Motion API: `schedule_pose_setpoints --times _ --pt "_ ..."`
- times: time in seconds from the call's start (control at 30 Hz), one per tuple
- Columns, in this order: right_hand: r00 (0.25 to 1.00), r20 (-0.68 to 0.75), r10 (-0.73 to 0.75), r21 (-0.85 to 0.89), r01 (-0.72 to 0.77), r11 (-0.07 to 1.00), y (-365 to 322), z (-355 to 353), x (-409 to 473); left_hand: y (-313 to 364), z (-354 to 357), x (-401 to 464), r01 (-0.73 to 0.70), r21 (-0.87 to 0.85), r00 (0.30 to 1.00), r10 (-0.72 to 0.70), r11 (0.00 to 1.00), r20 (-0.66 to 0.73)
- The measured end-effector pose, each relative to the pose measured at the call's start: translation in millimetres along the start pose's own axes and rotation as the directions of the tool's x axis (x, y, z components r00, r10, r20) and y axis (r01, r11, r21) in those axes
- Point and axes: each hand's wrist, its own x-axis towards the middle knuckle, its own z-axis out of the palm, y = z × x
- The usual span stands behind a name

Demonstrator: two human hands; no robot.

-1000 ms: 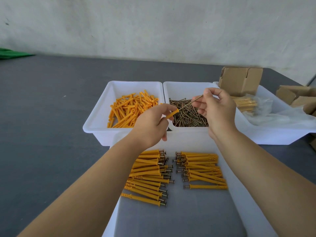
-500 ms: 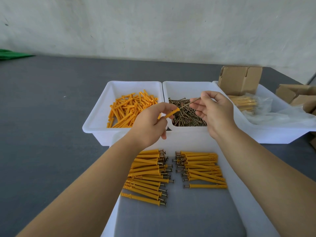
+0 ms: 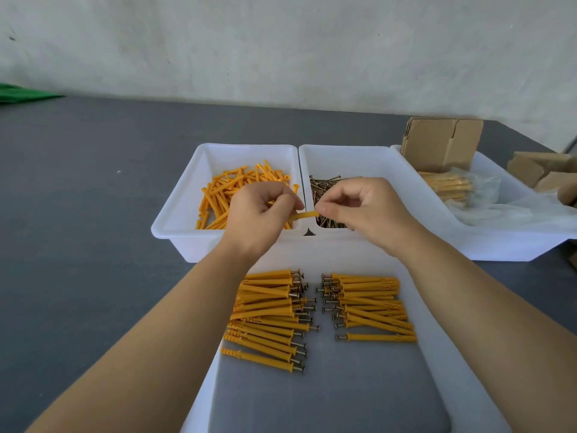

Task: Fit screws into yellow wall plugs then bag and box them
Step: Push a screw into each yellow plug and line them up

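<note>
Here I see the left hand (image 3: 259,214) and right hand (image 3: 359,207) both pinching one yellow plug (image 3: 302,215) (no label readable anywhere).

I can read no writing, label, brand, number or sign anywhere here: none on the white bins (image 3: 175,220), none on the cardboard boxes (image 3: 437,142), none on the clear bag (image 3: 474,195), none on the wall (image 3: 281,42)
</note>
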Motion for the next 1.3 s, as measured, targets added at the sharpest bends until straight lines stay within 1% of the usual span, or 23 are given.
schedule_pose_setpoints --times 0.1,0.17,0.2,0.27,0.33,0.4,0.5,0.57,0.63,0.7,0.77,0.8,0.83,0.87,0.9,0.93,0.97,1.0,1.03,1.07,1.2,1.3 --pt "0.992 0.127 -0.021 -0.046 0.027 0.999 -4 2 -2 0 -5 2 0.010 0.042 1.000 -0.010 0.999 -0.013" --pt "0.983 0.185 -0.023 -0.141 0.049 0.989 -8 7 -3 -1 -6 3 -0.005 0.114 1.000 0.008 0.993 -0.021" --pt "0.978 0.207 -0.023 -0.195 0.064 0.979 -10 10 -5 -2 -7 3 -0.008 0.145 0.999 0.015 0.989 -0.048" --pt "0.968 0.249 -0.038 -0.295 0.113 0.949 -15 17 -8 -5 -9 7 0.011 0.213 0.988 0.022 0.977 -0.153" --pt "0.953 0.297 -0.067 -0.387 0.184 0.903 -20 26 -13 -12 -11 11 0.065 0.284 0.967 0.010 0.957 -0.254" --pt "0.932 0.346 -0.105 -0.467 0.268 0.843 -23 37 -17 -18 -13 13 0.114 0.330 0.955 -0.013 0.937 -0.295" --pt "0.899 0.412 -0.150 -0.559 0.379 0.737 -24 52 -19 -27 -12 15 0.131 0.431 0.967 -0.019 0.893 -0.254" --pt "0.897 0.414 -0.154 -0.589 0.393 0.706 -24 54 -18 -31 -10 16 0.141 0.519 0.983 -0.056 0.843 -0.175" --pt "0.921 0.360 -0.152 -0.591 0.351 0.726 -24 47 -15 -35 -9 16 0.156 0.623 0.988 -0.133 0.766 -0.084" --pt "0.963 0.209 -0.171 -0.609 0.265 0.748 -20 35 -7 -38 -9 17 0.145 0.720 0.978 -0.207 0.679 -0.002" --pt "0.988 0.000 -0.157 -0.653 0.119 0.748 -9 18 4 -38 -6 19 0.109 0.807 0.956 -0.284 0.580 0.076" --pt "0.990 -0.079 -0.115 -0.680 0.031 0.733 -1 10 9 -38 -5 19 0.083 0.840 0.942 -0.317 0.536 0.109" --pt "0.992 -0.122 -0.042 -0.709 -0.057 0.703 9 2 14 -38 -4 19 0.062 0.860 0.930 -0.342 0.506 0.134" --pt "0.990 -0.123 0.074 -0.741 -0.141 0.657 19 -4 19 -37 -4 19 0.048 0.869 0.920 -0.361 0.492 0.153" --pt "0.967 -0.085 0.239 -0.760 -0.218 0.612 28 -7 23 -37 -3 20 0.040 0.873 0.911 -0.377 0.487 0.168" --pt "0.905 -0.016 0.424 -0.760 -0.287 0.584 34 -8 26 -36 -3 20 0.036 0.874 0.903 -0.390 0.484 0.179" --pt "0.818 0.061 0.572 -0.747 -0.343 0.570 38 -7 29 -35 -3 21 0.033 0.876 0.896 -0.403 0.481 0.188" --pt "0.742 0.122 0.659 -0.736 -0.378 0.562 40 -6 32 -34 -3 21 0.028 0.879 0.889 -0.414 0.476 0.196" --pt "0.697 0.163 0.698 -0.729 -0.391 0.561 40 -6 34 -33 -2 22 0.023 0.882 0.884 -0.423 0.470 0.202" --pt "0.683 0.183 0.707 -0.726 -0.391 0.566 41 -6 36 -32 -2 22 0.019 0.885 0.880 -0.429 0.466 0.206" --pt "0.711 0.172 0.681 -0.717 -0.384 0.582 42 -8 36 -30 -1 21 0.032 0.885 0.877 -0.437 0.465 0.198" --pt "0.735 0.164 0.658 -0.700 -0.383 0.602 44 -7 34 -31 -1 19 0.055 0.879 0.902 -0.402 0.473 0.160"
